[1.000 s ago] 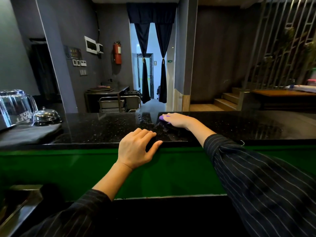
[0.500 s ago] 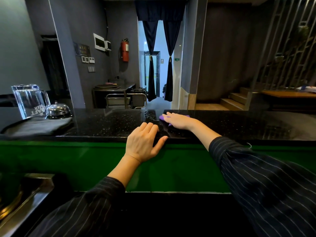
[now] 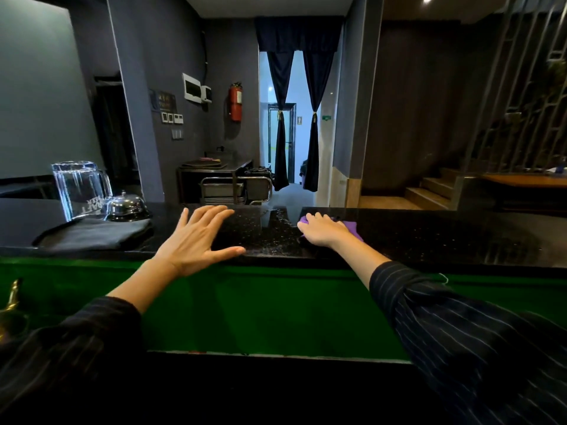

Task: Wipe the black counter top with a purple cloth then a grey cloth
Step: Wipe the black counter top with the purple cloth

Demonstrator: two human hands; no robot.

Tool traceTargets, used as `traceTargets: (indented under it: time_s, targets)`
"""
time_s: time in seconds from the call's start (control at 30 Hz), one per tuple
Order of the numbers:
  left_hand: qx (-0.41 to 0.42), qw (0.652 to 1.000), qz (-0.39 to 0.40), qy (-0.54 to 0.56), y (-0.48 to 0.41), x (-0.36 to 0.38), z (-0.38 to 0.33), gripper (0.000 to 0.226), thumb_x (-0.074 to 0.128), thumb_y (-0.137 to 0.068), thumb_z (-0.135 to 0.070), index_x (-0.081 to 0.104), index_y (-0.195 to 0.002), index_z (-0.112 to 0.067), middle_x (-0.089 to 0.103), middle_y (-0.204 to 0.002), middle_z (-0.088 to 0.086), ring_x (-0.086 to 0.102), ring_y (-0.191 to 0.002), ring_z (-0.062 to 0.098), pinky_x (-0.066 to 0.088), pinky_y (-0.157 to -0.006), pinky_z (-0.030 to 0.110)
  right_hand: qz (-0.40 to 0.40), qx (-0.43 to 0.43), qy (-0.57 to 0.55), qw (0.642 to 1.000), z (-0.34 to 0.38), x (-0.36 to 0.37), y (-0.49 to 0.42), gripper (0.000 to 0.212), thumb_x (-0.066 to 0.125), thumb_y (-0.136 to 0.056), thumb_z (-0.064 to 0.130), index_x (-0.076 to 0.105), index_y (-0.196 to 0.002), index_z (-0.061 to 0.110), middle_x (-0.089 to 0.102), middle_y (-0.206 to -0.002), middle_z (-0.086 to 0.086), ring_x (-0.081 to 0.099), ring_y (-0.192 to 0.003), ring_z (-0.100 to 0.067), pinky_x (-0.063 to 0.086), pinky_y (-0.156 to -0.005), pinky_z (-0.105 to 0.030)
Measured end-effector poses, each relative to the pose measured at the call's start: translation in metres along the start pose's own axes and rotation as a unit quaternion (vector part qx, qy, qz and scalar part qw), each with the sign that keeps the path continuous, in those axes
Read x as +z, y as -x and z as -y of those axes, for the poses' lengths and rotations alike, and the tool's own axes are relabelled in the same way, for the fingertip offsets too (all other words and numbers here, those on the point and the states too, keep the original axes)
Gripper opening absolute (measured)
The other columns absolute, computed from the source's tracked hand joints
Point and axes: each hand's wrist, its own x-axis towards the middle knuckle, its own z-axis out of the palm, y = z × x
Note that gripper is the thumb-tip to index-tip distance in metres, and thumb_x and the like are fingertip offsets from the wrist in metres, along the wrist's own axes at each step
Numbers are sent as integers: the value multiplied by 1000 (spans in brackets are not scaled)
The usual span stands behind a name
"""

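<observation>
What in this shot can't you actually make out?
Head view:
Purple cloth: mostly hidden under the right hand.
Left hand: touching or hovering over the black counter top, unclear from this angle.
Brass object: cut off by the left edge.
Dark folded cloth: dim light hides whether it is grey.

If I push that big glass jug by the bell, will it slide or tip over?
It probably tips rather than slides: the glass jug looks tall and seems to stand on the edge of a folded grey cloth, which likely grips it. Its thick-looking glass suggests it is heavy, and breakable if it falls.
</observation>
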Motion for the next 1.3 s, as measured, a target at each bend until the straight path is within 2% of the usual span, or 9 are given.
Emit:
traceTargets:
  time_s: [0.23,0.37,0.73,0.87,0.93,1.03,1.13,1.2,1.3]
  targets:
    - [-26,994,76,76,-4,1,5,103,15,-64,-92,23,-148,-32,28,-155,-6,23,-143,13,16,-118,52,62,-58,-13,996,25,-4,-20,51,19,-107,26,21,-151,1,12,-161,-17,10,-148,-34,12,-117,-47]
    - [-45,993,73,86,-6,3,6,104,17,-66,-91,27,-147,-27,31,-154,-3,26,-142,14,22,-117,49,80,-92,-22,992,34,-5,-32,53,17,-107,29,13,-154,6,4,-163,-12,4,-150,-29,6,-119,-39]
    - [-70,990,102,72,-5,-3,2,117,11,-57,-95,37,-144,-21,40,-149,0,30,-139,16,28,-111,40,112,-135,-10,984,50,0,-55,55,20,-106,38,6,-156,18,-5,-164,-5,-5,-151,-24,-1,-119,-42]
    - [-78,989,101,77,-5,-4,2,100,15,-69,-84,42,-141,-21,44,-146,1,32,-138,17,30,-110,39,129,-154,-27,979,51,0,-53,54,19,-106,37,8,-156,19,-3,-164,-3,-3,-151,-23,-1,-119,-38]
    - [-77,990,95,67,-6,-2,3,89,16,-76,-76,45,-139,-21,47,-144,1,33,-136,17,30,-110,38,120,-168,-77,975,47,-1,-53,50,21,-106,37,23,-154,21,12,-163,-2,12,-150,-21,10,-118,-34]
    - [-68,992,92,52,-7,0,4,85,12,-77,-70,49,-136,-21,50,-141,0,35,-134,18,30,-111,38,56,-153,-235,958,33,-4,-54,40,25,-107,30,60,-125,24,59,-123,4,55,-112,-13,40,-91,-17]
    - [-56,994,81,46,-7,2,6,87,6,-75,-65,51,-134,-21,52,-139,0,35,-133,19,29,-111,37,16,-79,-383,920,23,-8,-60,35,28,-105,38,60,-99,28,58,-95,0,54,-82,-14,39,-66,-21]
    - [-48,995,75,46,-7,3,7,85,5,-76,-63,51,-134,-21,53,-139,-1,35,-133,19,29,-111,41,9,-47,-413,910,22,-9,-66,34,27,-106,38,59,-104,28,56,-97,-4,51,-76,-15,37,-60,-23]
    - [-38,996,71,45,-7,4,8,84,4,-76,-59,51,-135,-21,52,-139,-4,34,-133,16,26,-113,47,-7,-10,-437,899,21,-12,-76,44,26,-105,39,43,-141,21,50,-127,-11,51,-82,-18,38,-60,-25]
